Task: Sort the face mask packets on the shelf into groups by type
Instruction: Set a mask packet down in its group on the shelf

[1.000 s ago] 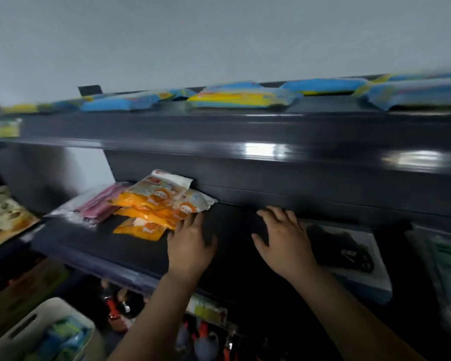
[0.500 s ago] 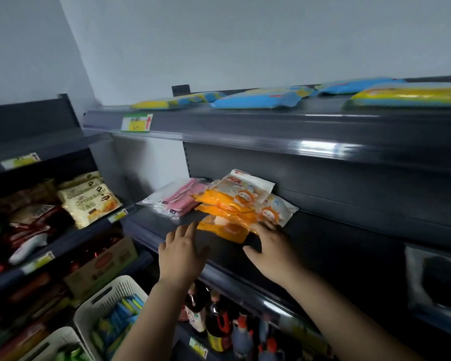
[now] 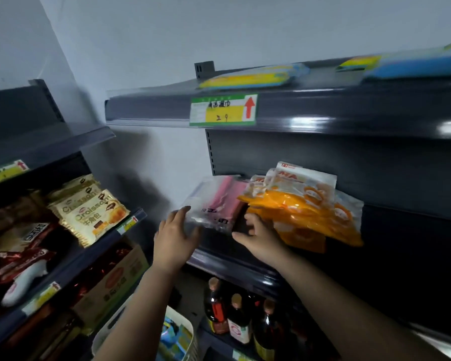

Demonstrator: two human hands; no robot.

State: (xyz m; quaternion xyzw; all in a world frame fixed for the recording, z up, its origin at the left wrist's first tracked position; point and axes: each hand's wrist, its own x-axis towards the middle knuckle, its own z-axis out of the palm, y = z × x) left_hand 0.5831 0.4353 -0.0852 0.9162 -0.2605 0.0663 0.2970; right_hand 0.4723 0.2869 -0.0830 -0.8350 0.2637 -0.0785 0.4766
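Croissant packets (image 3: pixel 91 213): 9 o'clock, leaning on the side rack.
Left hand (image 3: pixel 175 237): 6 o'clock, fingers spread wide, tips touching the near corner of the pink mask packets.
Pink mask packets (image 3: pixel 215 204): centre, clear wrap, lying at the left end of the dark shelf (image 3: pixel 235 263).
Right hand (image 3: pixel 261 237): fingers loosely parted, at the near edge of the orange pile, gripping nothing.
Orange mask packets (image 3: pixel 303 207): 3 o'clock of the pink ones, overlapping heap, just beside them.
Bottles (image 3: pixel 238 317): 6 o'clock, shelf below.
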